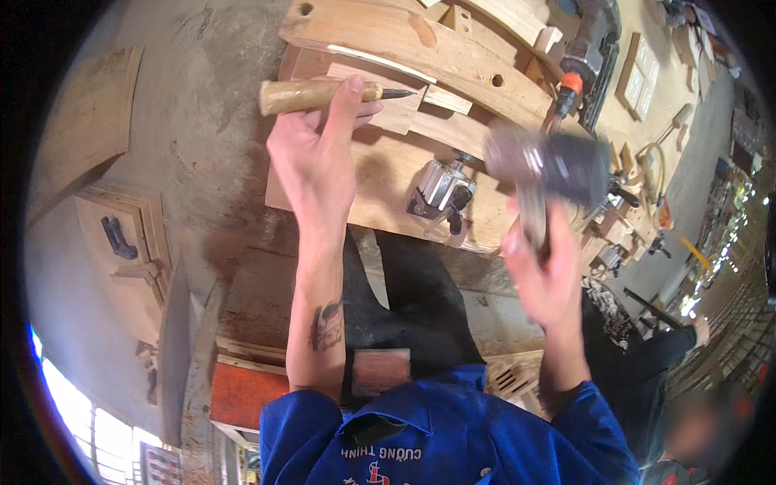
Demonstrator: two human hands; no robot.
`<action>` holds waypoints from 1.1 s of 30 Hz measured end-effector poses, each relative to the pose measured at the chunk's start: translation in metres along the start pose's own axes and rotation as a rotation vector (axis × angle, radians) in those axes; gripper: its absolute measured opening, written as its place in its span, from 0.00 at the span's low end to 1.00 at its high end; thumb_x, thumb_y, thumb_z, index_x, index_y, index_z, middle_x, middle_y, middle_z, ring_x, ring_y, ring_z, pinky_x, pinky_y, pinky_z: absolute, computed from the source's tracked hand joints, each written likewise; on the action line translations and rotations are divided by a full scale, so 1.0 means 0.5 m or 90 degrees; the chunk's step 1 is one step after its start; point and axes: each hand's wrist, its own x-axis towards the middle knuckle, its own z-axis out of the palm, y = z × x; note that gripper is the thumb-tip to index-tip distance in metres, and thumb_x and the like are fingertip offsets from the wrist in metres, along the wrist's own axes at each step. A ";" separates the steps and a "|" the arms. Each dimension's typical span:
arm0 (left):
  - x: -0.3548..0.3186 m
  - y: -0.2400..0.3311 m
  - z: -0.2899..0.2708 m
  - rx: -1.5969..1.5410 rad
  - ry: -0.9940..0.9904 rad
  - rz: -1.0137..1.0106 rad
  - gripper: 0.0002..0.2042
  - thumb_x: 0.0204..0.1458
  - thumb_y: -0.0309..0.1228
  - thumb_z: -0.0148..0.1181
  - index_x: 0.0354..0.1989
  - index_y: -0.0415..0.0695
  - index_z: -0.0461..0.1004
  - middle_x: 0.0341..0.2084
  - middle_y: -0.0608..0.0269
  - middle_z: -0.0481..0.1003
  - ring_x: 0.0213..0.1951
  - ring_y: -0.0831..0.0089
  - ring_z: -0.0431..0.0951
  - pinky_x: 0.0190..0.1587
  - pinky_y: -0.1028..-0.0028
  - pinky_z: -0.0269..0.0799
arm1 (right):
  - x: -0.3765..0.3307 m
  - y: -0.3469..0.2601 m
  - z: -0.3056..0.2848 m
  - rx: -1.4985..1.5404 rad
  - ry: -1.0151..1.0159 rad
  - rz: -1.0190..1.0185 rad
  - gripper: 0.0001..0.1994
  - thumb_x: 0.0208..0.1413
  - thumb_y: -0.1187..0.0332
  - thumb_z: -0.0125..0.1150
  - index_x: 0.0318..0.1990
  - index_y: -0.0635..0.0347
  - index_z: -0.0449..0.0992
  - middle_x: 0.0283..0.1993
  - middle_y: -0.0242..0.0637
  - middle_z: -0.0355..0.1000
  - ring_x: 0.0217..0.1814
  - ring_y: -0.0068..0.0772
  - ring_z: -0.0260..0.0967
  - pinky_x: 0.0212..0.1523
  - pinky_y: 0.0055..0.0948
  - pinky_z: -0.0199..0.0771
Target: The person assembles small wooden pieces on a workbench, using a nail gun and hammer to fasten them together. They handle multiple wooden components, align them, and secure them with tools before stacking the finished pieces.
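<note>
My left hand [319, 166] is closed around the wooden handle of a chisel [293, 97], held nearly level. Its dark, tapered tip points right, at a small pale wood block [447, 99] beside a long curved wooden piece [388, 34]; I cannot tell whether it touches. In my right hand [551, 271] is the handle of a hammer [570, 166], its dark head raised over the bench and smeared by motion. The head is to the right of the chisel, apart from it. Between my hands, a metal toggle clamp [440, 187] sits on the wooden work board [380, 174].
A dark tool with an orange collar [571, 82] lies at the upper right. Beyond it are a small wooden panel [638, 77] and several clamps. Another person [638, 372] is at the lower right. Plywood pieces [121, 250] stand at the left.
</note>
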 end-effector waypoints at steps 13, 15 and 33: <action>-0.004 -0.038 -0.014 0.054 0.080 0.138 0.13 0.59 0.35 0.66 0.39 0.35 0.81 0.30 0.55 0.85 0.33 0.75 0.83 0.38 0.73 0.75 | 0.295 -0.434 0.044 -0.651 -0.473 -0.448 0.17 0.69 0.56 0.51 0.49 0.62 0.75 0.26 0.44 0.70 0.24 0.34 0.69 0.28 0.36 0.68; -0.005 -0.043 -0.018 0.044 0.027 0.049 0.12 0.59 0.34 0.66 0.40 0.36 0.82 0.28 0.57 0.84 0.31 0.75 0.82 0.37 0.74 0.75 | 0.305 -0.407 0.060 -0.677 -0.480 -0.457 0.17 0.69 0.56 0.51 0.49 0.62 0.75 0.25 0.44 0.70 0.24 0.34 0.69 0.28 0.35 0.68; -0.015 -0.073 -0.013 0.102 0.064 0.196 0.04 0.56 0.21 0.59 0.33 0.32 0.77 0.20 0.65 0.75 0.28 0.82 0.70 0.35 0.78 0.66 | 0.274 -0.283 -0.083 -0.584 -0.413 -0.407 0.18 0.69 0.55 0.51 0.49 0.62 0.75 0.25 0.42 0.69 0.23 0.32 0.67 0.26 0.34 0.66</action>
